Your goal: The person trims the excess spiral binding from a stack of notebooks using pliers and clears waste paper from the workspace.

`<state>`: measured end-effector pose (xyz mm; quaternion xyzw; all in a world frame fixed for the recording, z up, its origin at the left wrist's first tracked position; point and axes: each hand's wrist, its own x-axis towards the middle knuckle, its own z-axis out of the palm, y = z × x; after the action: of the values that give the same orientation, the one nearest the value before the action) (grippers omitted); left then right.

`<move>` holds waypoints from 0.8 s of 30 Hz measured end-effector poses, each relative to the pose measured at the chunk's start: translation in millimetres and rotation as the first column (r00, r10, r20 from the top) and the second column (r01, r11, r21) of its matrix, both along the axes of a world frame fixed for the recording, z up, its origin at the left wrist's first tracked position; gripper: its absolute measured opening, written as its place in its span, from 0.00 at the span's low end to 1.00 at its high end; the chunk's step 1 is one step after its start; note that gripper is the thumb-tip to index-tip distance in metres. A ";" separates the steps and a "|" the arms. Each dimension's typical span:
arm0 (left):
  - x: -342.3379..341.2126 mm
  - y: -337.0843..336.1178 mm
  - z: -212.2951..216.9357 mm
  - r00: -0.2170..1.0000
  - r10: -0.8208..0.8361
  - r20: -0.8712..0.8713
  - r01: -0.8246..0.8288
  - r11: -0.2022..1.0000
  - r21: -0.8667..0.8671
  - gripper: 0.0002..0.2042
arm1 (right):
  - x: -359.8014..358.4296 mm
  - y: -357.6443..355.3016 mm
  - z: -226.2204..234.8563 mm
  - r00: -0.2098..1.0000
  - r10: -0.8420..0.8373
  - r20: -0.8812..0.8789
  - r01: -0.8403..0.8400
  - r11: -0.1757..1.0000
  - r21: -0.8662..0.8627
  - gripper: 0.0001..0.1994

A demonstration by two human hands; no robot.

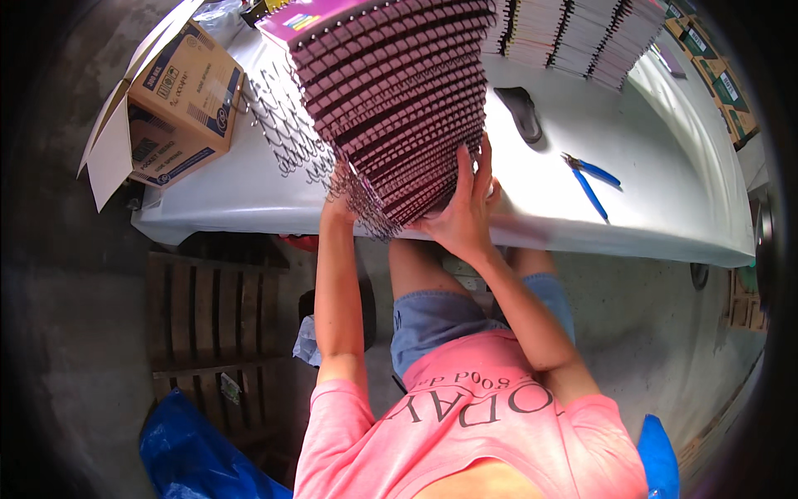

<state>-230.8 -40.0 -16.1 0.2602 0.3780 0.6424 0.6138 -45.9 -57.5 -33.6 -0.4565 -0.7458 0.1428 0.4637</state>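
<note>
A tall stack of spiral-bound notebooks rises at the near edge of the table, with a purple cover on top and dark binding coils running across it in many rows. Long uncut coil ends stick out loosely from its left side. My right hand grips the stack's lower right corner, fingers up along the side and thumb below. My left hand is at the lower left of the stack, among the coil ends; its fingers are mostly hidden. To the right, blue-handled pliers lie spread on the table.
The table has a pale cover. An open cardboard box stands at its left end. More bound stacks sit at the back, with a dark flat object before them. A wooden pallet and blue plastic are lower left.
</note>
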 end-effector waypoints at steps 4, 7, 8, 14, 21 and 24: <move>-9.0 0.3 -13.7 0.998 -0.003 -0.060 0.002 1.000 -0.011 0.33 | -3.7 -0.8 3.3 0.992 0.093 -0.085 -0.093 0.996 0.010 0.62; -14.4 -0.8 -21.5 0.999 0.004 0.042 -0.004 1.000 -0.010 0.27 | 4.1 5.3 -0.9 0.981 0.146 -0.125 -0.147 0.989 -0.001 0.66; -15.8 0.9 -21.8 1.000 0.011 0.025 -0.011 1.000 -0.002 0.27 | 4.5 7.1 -2.4 0.978 0.142 -0.150 -0.143 0.990 0.000 0.66; -15.7 8.9 -30.7 0.973 0.094 -0.209 -0.086 0.995 0.049 0.24 | -7.2 6.7 -21.5 0.996 -0.094 -0.009 0.094 0.983 0.161 0.59; -42.0 6.4 -64.1 0.837 0.212 -0.505 -0.145 0.975 0.168 0.22 | -7.0 -2.8 -20.2 0.998 -0.052 0.041 0.046 0.990 0.137 0.58; -20.4 -3.3 -27.5 0.869 0.119 -0.480 -0.122 0.992 0.025 0.21 | 3.2 1.3 -18.8 0.999 0.003 0.040 -0.007 0.994 0.112 0.60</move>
<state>-251.2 -43.3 -43.6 0.3853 0.5359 0.5936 0.4605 -42.8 -56.2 -52.4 -0.4307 -0.7627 0.0930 0.4734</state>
